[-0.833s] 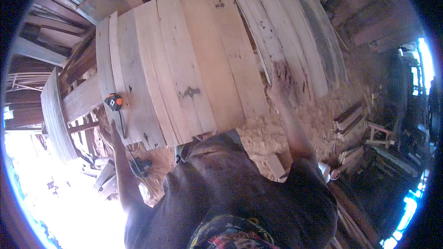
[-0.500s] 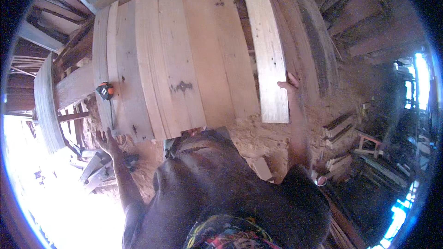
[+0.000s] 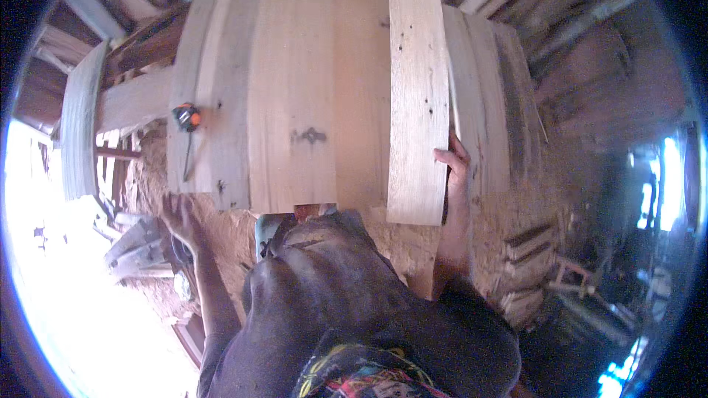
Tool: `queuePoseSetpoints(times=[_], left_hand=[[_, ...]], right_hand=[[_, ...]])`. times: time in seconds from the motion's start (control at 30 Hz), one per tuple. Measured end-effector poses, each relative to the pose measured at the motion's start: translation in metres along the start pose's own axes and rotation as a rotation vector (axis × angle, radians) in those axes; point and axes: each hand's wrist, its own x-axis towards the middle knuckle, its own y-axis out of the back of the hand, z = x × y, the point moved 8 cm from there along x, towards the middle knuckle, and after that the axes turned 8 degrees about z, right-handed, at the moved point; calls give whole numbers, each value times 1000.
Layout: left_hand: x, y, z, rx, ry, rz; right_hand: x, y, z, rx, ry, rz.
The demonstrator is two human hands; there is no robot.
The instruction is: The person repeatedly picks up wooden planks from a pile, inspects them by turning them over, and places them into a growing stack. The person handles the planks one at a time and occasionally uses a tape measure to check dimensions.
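Note:
My right hand grips the right edge of a long pale plank, thumb on its upper face and the other fingers at its edge, partly hidden. The plank stands out in front of the right side of a row of boards laid side by side. Just off the near end of the row's leftmost boards, my left hand is open with its fingers stretched out, holding nothing. On those left boards lies a black and orange tape measure with a short length of its blade pulled out toward me.
Darker brown boards lie right of the held plank. A separate grey board is at the far left. Stacked offcuts rest on the sawdust-covered ground at the right. Assorted timber fills the back.
The pale plank has moved left in my right hand and now overlaps the row's right boards, covering the gap seen before. My left hand stays open near the row's near left corner.

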Motion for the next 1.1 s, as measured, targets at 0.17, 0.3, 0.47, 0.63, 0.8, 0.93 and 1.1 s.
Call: queuePoseSetpoints(times=[0.17,0.3,0.47,0.63,0.8,0.93,1.1], left_hand=[[-32,-39,57,-170,3,-255],[-90,-38,163,-273,28,-479],[-143,-10,310,-149,-403,-712],[-165,-4,329,204,-531,-765],[-46,28,200,368,-429,-619],[-17,68,151,181,-295,-319],[22,110,93,-372,393,-73]], right_hand=[[-19,-149,6,113,-68,-278],[-81,-217,-70,-25,111,-352],[-130,-271,-134,39,129,-503],[-148,-325,-118,16,95,-565],[-164,-469,27,-243,72,-515],[-188,-504,72,-251,118,-577],[-187,-527,89,-264,114,-768]])
